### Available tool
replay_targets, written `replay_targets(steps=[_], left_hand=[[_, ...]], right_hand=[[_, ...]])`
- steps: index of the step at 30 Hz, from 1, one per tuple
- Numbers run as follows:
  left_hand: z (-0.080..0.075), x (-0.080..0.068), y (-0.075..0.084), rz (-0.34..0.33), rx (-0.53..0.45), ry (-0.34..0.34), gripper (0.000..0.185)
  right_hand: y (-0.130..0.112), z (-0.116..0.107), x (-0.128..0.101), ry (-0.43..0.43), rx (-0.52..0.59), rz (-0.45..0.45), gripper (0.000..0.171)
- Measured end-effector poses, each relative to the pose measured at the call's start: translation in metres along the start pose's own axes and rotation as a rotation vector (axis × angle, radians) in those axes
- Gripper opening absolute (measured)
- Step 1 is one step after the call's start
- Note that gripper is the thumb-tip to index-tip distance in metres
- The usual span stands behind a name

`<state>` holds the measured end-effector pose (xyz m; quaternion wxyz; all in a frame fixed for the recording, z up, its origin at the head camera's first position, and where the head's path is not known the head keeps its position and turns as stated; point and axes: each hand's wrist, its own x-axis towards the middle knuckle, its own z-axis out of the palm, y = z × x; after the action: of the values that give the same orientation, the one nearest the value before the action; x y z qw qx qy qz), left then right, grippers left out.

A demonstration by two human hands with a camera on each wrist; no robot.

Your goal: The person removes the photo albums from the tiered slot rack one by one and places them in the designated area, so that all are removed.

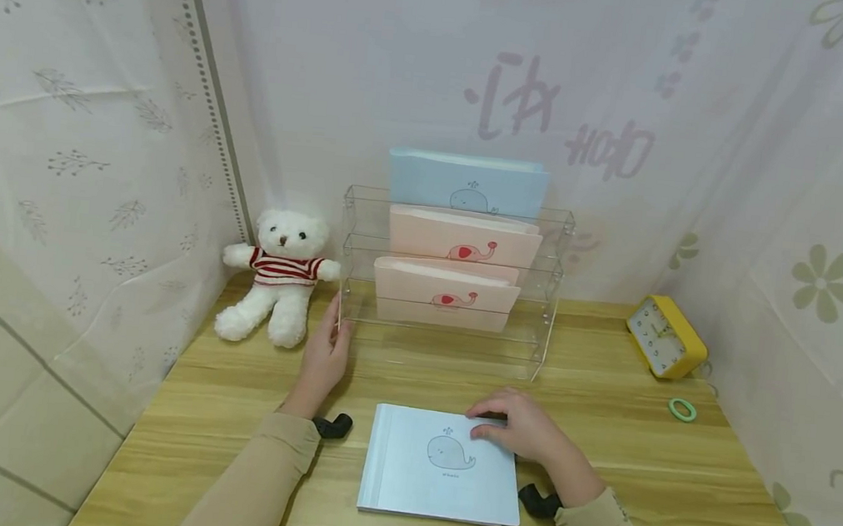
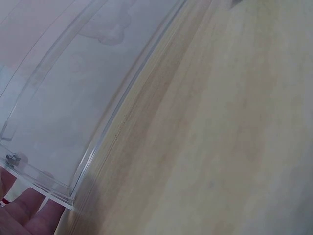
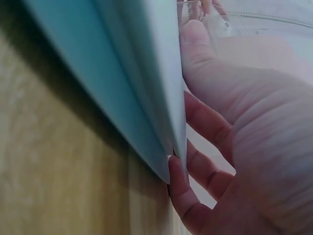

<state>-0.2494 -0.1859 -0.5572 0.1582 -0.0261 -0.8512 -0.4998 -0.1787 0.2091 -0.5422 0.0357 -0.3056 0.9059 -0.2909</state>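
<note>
A clear acrylic rack [image 1: 451, 349] stands at the back of the table, with a blue whale booklet [image 1: 428, 182] in its rear tier and pink elephant booklets [image 1: 403, 299] in the tiers in front. My left hand [image 1: 326, 355] grips the rack's lower left side; in the left wrist view its fingers [image 2: 46, 218] show behind the clear panel. On the tabletop lies a pale blue booklet [image 1: 403, 479] with a grey whale on its cover. My right hand [image 1: 527, 427] holds its upper right corner, thumb on the cover; the right wrist view shows a fingertip [image 3: 177, 171] tucked at its slightly parted edge.
Left of the rack sits a white teddy bear [image 1: 291, 239] in a striped shirt. At the right stand a yellow alarm clock [image 1: 666, 339] and, nearer, a small green ring [image 1: 682, 409]. Patterned curtains [image 1: 334, 55] hang behind and at the sides of the wooden table [image 1: 643, 483].
</note>
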Motion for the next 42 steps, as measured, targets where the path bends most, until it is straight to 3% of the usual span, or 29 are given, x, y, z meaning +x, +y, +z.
replay_targets(steps=[6, 9, 15, 19, 24, 27, 32, 36, 42], left_hand=[[0.000, 0.000, 0.001, 0.010, -0.024, -0.010, 0.062], [0.001, 0.000, 0.001, 0.019, -0.027, -0.002, 0.063], [0.003, 0.001, -0.002, 0.050, -0.017, 0.028, 0.063], [0.001, 0.000, -0.001, 0.035, -0.031, 0.005, 0.062], [-0.001, -0.002, 0.000, 0.022, -0.039, -0.021, 0.062], [-0.001, -0.002, 0.000, 0.016, -0.042, -0.019, 0.062], [-0.001, -0.002, 0.000, 0.019, -0.044, -0.014, 0.062], [-0.001, -0.002, -0.001, 0.025, -0.044, -0.012, 0.061], [-0.001, -0.002, -0.001, 0.042, -0.049, -0.011, 0.061]], right_hand=[[-0.006, -0.007, 0.001, -0.003, 0.065, 0.078, 0.026], [-0.010, -0.014, 0.004, 0.046, 0.118, 0.106, 0.024], [-0.023, -0.040, 0.013, 0.279, 0.136, 0.072, 0.017], [-0.027, -0.057, 0.023, 0.479, 0.105, 0.026, 0.015], [-0.033, -0.075, 0.036, 0.679, 0.095, -0.025, 0.023], [-0.038, -0.084, 0.043, 0.733, 0.090, -0.007, 0.033], [-0.043, -0.096, 0.057, 0.729, 0.121, 0.097, 0.052], [-0.044, -0.103, 0.069, 0.668, 0.156, 0.169, 0.065], [-0.044, -0.105, 0.082, 0.613, 0.211, 0.203, 0.076]])
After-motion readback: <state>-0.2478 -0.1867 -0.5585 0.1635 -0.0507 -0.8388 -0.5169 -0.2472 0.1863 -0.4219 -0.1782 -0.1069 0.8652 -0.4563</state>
